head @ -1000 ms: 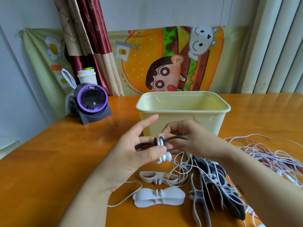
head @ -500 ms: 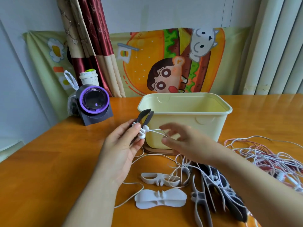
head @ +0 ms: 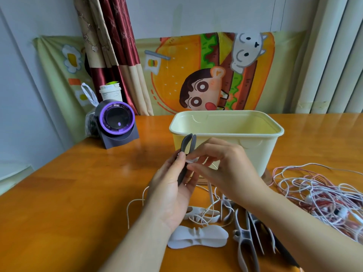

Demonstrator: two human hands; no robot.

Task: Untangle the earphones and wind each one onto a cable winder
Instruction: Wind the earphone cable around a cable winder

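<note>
My left hand (head: 172, 191) holds a dark grey cable winder (head: 187, 146) upright in front of the cream tub, its two tips pointing up. My right hand (head: 222, 167) pinches the white earphone cable (head: 191, 160) against the winder's middle. The rest of that white cable (head: 213, 207) trails down to the table under my hands. A tangled heap of white and pink earphones (head: 322, 195) lies at the right. Loose white winders (head: 198, 236) and grey winders (head: 245, 234) lie on the table below my hands.
A cream plastic tub (head: 255, 154) stands open just behind my hands. A purple-ringed gadget on a dark stand (head: 116, 124), a paper cup (head: 110, 92) and a plastic bag sit at the back left. The wooden table (head: 68, 203) runs left to its edge.
The right hand has come back from the right to the winder and now pinches the cable at its middle. The left hand keeps the winder upright, slightly lower.
</note>
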